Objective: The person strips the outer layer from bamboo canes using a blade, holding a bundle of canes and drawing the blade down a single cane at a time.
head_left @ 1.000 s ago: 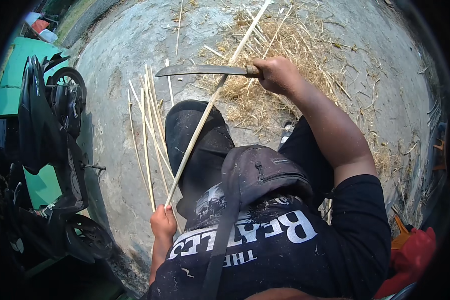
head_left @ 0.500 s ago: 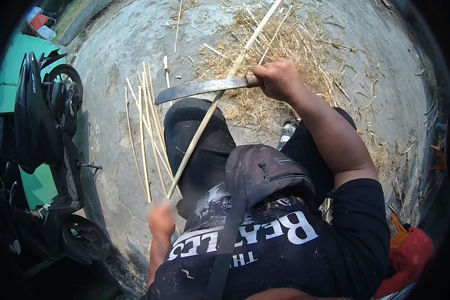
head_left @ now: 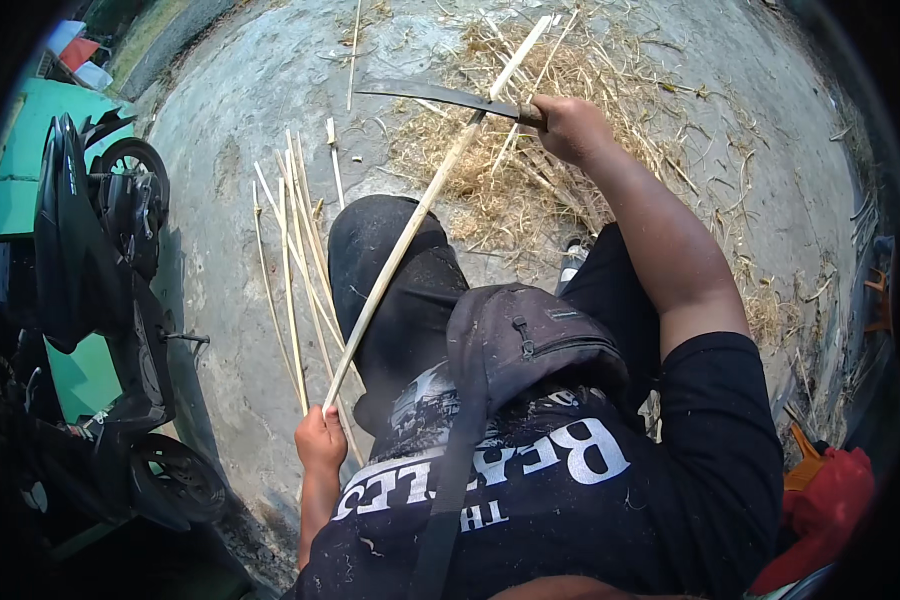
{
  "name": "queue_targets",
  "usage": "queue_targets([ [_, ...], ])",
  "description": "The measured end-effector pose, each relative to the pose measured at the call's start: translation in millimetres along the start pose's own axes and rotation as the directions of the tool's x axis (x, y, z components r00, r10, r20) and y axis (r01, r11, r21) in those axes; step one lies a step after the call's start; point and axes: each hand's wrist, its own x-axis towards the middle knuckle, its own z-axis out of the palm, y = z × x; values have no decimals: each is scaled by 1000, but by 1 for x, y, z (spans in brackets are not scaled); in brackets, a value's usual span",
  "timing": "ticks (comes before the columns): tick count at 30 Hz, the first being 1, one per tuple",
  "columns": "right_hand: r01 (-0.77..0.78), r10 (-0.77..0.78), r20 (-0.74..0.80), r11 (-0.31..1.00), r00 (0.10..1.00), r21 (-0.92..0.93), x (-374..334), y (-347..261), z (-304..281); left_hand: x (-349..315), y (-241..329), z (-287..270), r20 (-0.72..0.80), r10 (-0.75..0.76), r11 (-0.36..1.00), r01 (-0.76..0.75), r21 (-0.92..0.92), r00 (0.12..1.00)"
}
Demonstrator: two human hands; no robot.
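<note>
A long pale bamboo strip (head_left: 410, 225) slants from my left hand (head_left: 321, 438) across my left thigh toward the far shavings. The left hand is closed round its near end. My right hand (head_left: 573, 130) grips the wooden handle of a machete (head_left: 440, 94). Its dark curved blade points left and crosses the strip near the far end, seemingly touching it. Several thin bamboo strips (head_left: 288, 290) lie on the ground left of my knee, their near ends close to my left hand.
Curly bamboo shavings (head_left: 530, 165) are heaped on the concrete ground (head_left: 235, 130) ahead. A black motorcycle (head_left: 110, 260) stands at the left by a green panel (head_left: 55, 130). A dark bag (head_left: 540, 330) is strapped across my front. A red cloth (head_left: 835, 505) lies at the lower right.
My right hand has moved the machete away from me along the strip, toward its far end, and the blade has turned more edge-on. The left hand stays at the near end.
</note>
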Motion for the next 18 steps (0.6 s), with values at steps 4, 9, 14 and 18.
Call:
queue_targets([
  [4, 167, -168, -18, 983, 986, -76, -7, -14, -11, 2, -3, -3, 1, 32, 999, -32, 6, 999],
  [9, 115, -115, -18, 993, 993, -24, -5, -6, -10, -12, -14, 1, 16, 28, 999, -28, -39, 999],
  [14, 50, -51, -69, 999, 996, -18, -1, -1, -19, 3, -12, -7, -15, 34, 999, -33, 33, 999],
  [18, 474, -483, 17, 852, 875, -221, -9, -25, -19, -7, -21, -6, 7, 20, 1000, -20, -7, 1000],
])
